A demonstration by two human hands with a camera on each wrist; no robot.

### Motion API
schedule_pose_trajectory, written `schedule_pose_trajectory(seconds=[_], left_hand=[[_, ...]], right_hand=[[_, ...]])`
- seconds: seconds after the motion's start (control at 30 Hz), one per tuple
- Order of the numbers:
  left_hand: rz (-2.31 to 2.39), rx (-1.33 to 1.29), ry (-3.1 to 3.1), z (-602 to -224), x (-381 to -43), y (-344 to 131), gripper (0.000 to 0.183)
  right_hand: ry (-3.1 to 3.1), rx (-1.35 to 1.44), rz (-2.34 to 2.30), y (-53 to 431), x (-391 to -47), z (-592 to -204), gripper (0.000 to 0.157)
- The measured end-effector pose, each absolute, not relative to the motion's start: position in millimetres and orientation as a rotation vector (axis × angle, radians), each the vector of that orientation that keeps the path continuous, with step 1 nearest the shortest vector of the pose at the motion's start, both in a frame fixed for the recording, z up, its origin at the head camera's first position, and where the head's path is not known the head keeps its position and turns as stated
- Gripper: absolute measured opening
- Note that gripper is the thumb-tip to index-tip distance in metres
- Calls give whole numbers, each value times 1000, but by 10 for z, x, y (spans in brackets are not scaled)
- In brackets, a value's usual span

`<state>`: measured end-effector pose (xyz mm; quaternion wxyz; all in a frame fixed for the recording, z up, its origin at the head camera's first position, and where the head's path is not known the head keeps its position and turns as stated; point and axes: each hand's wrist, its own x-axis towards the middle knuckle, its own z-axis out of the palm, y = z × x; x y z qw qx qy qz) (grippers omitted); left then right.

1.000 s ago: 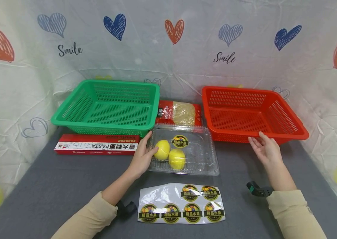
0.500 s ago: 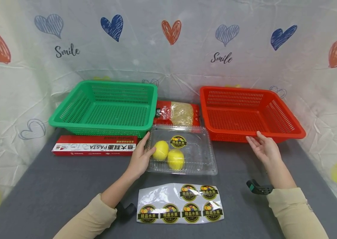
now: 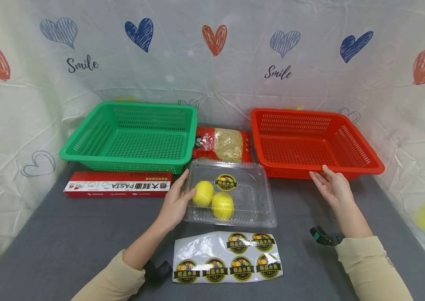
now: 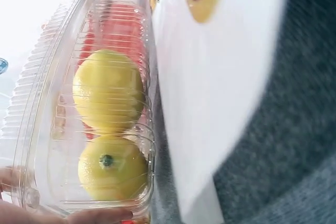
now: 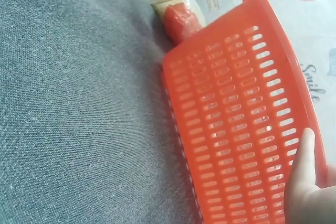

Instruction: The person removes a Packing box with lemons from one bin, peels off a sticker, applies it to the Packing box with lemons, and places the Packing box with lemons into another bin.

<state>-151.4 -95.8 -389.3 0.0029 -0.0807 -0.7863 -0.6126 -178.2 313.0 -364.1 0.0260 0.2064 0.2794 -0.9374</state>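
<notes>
My left hand (image 3: 173,205) grips the left end of a clear plastic fruit box (image 3: 250,205), thumb in front. Inside the box, two yellow lemons (image 3: 203,194) sit side by side at the left; a round black-and-gold sticker (image 3: 225,182) is on the lid. In the left wrist view, fingers wrap the box's end beside the nearer lemon (image 4: 113,167). On the right, my right hand (image 3: 334,188) holds the front rim of a red basket (image 3: 280,170), thumb at the top and fingers below. The right wrist view shows those fingers against the slotted wall (image 5: 231,108).
A sheet of round stickers (image 3: 205,246) lies in front of the box. A green basket (image 3: 133,161) stands at the back left, a red-and-white pasta box (image 3: 118,184) before it. Between the baskets lies a red bag of pasta (image 3: 229,144).
The clear box has shifted slightly towards me in my left hand, its front edge now closer to the sticker sheet. The right hand stays at the red basket's rim.
</notes>
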Motion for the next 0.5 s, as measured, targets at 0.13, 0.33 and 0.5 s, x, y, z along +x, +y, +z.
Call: schedule_pose_trajectory(seconds=[0.13, 0.33, 0.5], left_hand=[[-1922, -268, -2472, -3853, -1477, -963, 57], [-1953, -299, -2478, -3753, -1397, -969, 57], [-1969, -334, -2506, -3624, -1335, -962, 59]], right_hand=[[858, 627, -2893, 3126, -1783, -3633, 85], [902, 652, -2876, 3113, -1779, -3607, 88], [935, 676, -2870, 3104, -1780, -3594, 89]])
